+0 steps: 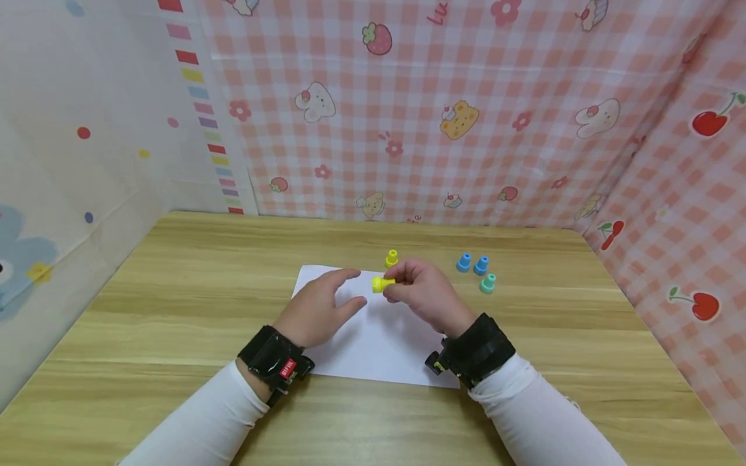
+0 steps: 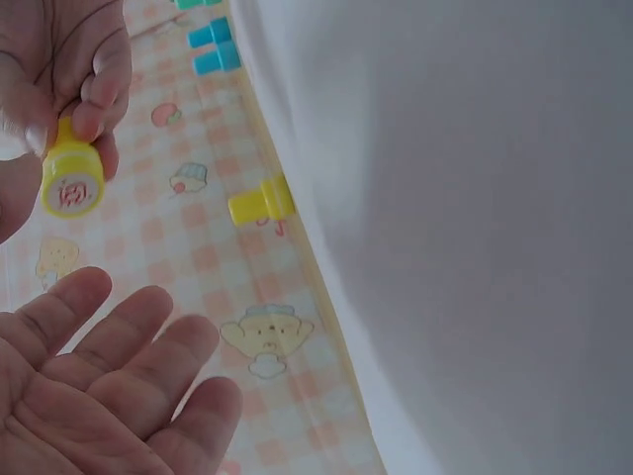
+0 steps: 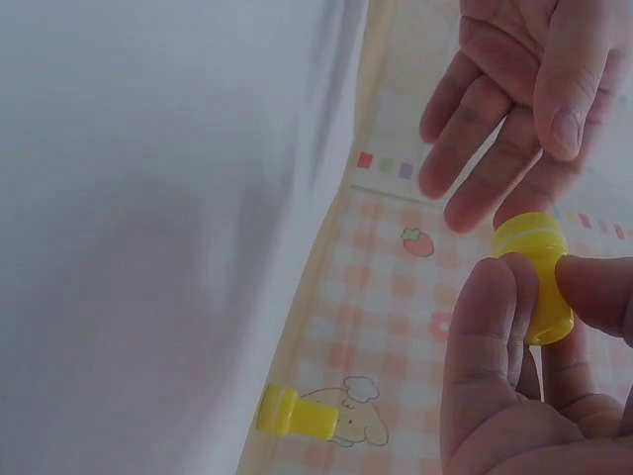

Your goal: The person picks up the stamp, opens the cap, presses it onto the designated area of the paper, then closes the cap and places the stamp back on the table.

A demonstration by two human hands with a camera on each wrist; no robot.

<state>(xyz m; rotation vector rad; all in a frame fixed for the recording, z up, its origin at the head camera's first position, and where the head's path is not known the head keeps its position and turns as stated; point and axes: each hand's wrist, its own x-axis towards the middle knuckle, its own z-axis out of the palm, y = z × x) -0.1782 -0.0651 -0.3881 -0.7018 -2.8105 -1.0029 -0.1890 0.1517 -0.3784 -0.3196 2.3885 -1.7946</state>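
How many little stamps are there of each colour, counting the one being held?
Yellow stamps: 2 (one held in the right hand, one standing on the table)
Blue stamps: 2
Mint-green stamp: 1
Total: 5 stamps

on my head feed a wood-grain bench (image 1: 175, 310), a white sheet of paper (image 1: 379, 343) lying flat on it, a yellow stamp (image 1: 392, 259) upright just past the sheet at 12 o'clock, two blue stamps (image 1: 464, 263) standing together towards 2 o'clock, a teal stamp (image 1: 488, 283) nearer me beside them
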